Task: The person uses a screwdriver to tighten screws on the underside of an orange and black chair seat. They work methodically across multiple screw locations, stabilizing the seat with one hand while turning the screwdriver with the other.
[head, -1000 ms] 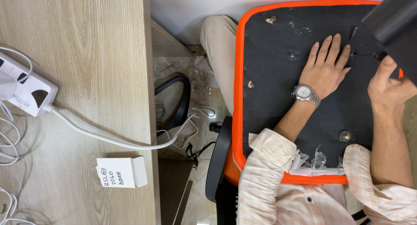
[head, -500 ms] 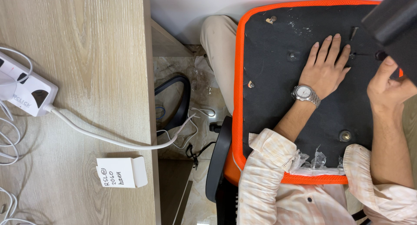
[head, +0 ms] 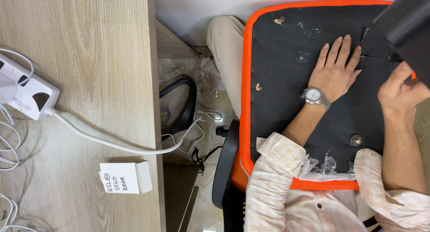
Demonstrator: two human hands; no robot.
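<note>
A black chair seat panel with an orange rim point(head: 268, 57) lies across my lap, underside up. My left hand point(head: 335, 68), with a silver wristwatch, rests flat on the panel, fingers spread. My right hand point(head: 401, 91) is at the panel's right edge, fingers curled against a black bracket part point(head: 405, 21) that juts in from the top right corner; I cannot see whether it grips anything. A metal bolt head point(head: 356, 139) sits in the panel near my right forearm. Crumpled clear plastic point(head: 322, 165) lies at the panel's near edge.
A light wooden desk point(head: 89, 48) fills the left side. On it are a white power strip point(head: 27, 97) with a white cable running off the edge, and a small white cardboard box point(head: 125, 177). A black chair armrest point(head: 224, 164) and loose wires are on the floor between.
</note>
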